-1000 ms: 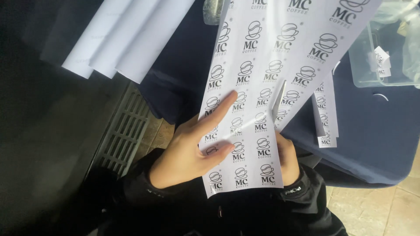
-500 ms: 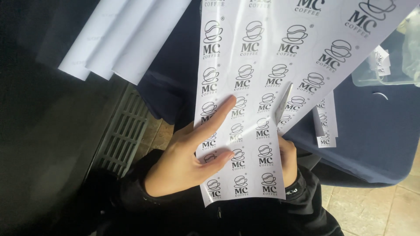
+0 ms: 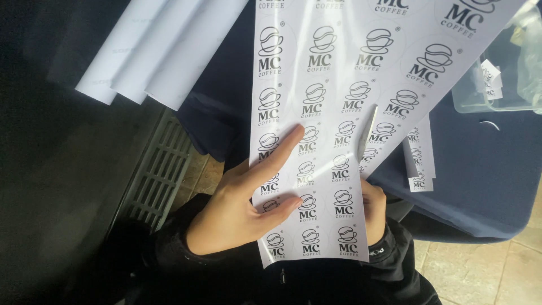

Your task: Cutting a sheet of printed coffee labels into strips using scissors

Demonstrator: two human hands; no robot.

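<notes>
Sticker sheet (image 3: 333,113): long, glossy white, printed with rows of identical black round cup logos — held up close in front of the person, above the blue-covered table (image 3: 480,181); a cut runs into it from the right edge.
Left hand (image 3: 237,209): thumb and forefinger spread apart, both pressed flat on the sheet's front.
Right hand (image 3: 374,206): mostly behind the sheet's lower right edge; finger state cannot be told.
Cut strip (image 3: 420,161): narrow piece of stickers lying on the table.
Clear plastic box (image 3: 497,73): on the table at right — holds small cut white pieces.
White rolls (image 3: 158,51): lying upper left.
</notes>
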